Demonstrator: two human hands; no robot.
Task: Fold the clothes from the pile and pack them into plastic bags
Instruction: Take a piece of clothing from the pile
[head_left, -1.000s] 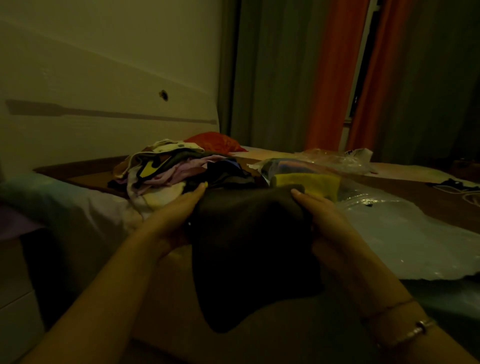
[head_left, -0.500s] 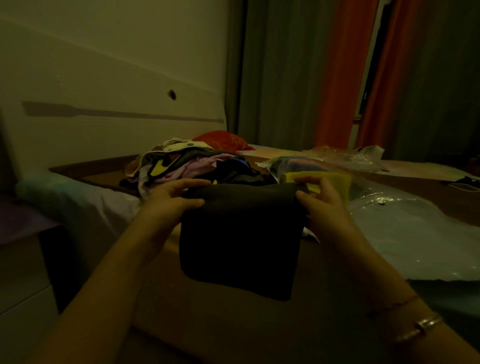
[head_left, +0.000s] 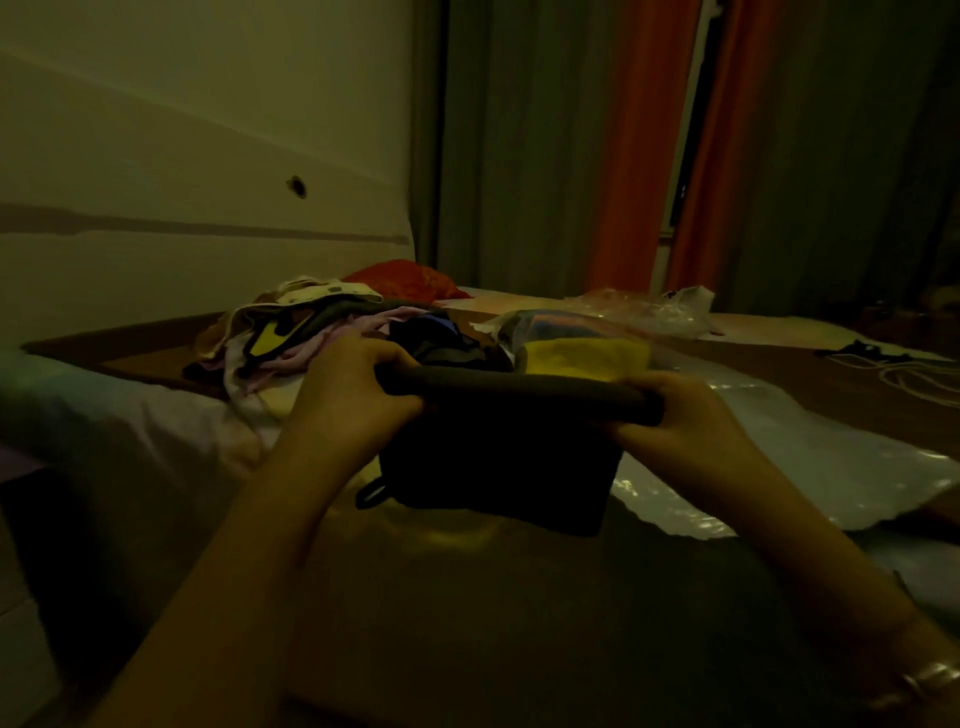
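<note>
Both hands grip a folded dark garment at mid-frame, the left hand curled round its left top edge and the right hand round the right. The clothes pile sits just behind it, left of centre, with a filled plastic bag to the pile's right.

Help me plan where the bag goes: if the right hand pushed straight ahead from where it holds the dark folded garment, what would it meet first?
Probably the yellow cloth inside the filled plastic bag, just beyond the right hand; depth is uncertain.
</note>
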